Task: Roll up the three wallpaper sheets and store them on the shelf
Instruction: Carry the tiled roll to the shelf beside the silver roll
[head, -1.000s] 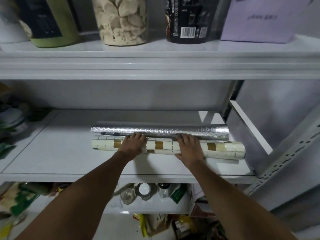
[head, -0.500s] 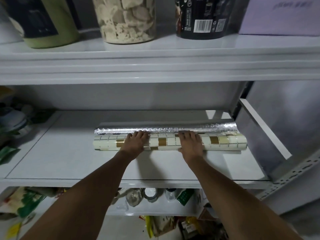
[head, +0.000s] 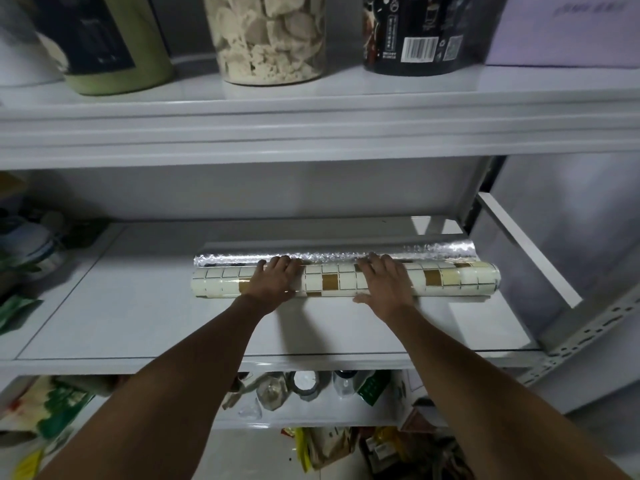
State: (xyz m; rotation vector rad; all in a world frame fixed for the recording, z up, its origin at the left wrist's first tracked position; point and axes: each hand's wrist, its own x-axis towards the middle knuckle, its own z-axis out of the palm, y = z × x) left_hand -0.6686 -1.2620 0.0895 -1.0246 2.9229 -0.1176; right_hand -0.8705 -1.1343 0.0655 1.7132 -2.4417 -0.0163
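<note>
Two rolled sheets lie side by side on the white middle shelf (head: 138, 306). The cream roll with gold tile squares (head: 332, 280) is in front, and the silver foil roll (head: 329, 255) lies right behind it, touching. My left hand (head: 273, 282) presses flat on the tile roll left of its middle. My right hand (head: 384, 285) lies flat on it right of the middle, thumb spread toward the shelf's front. The fingertips of both hands reach the seam between the two rolls. No third roll is in view.
Above, a shelf carries a green canister (head: 114, 46), a clear jar of pale slices (head: 270, 36), a black tub (head: 415, 32) and a lilac box (head: 568, 29). Clutter sits at the shelf's left end (head: 31, 244) and on the lower shelf (head: 304, 389). A perforated metal upright (head: 588, 330) stands right.
The tile roll has swung from a slight skew to lie parallel against the silver roll, pushed back a little. Both hands stayed on top of it.
</note>
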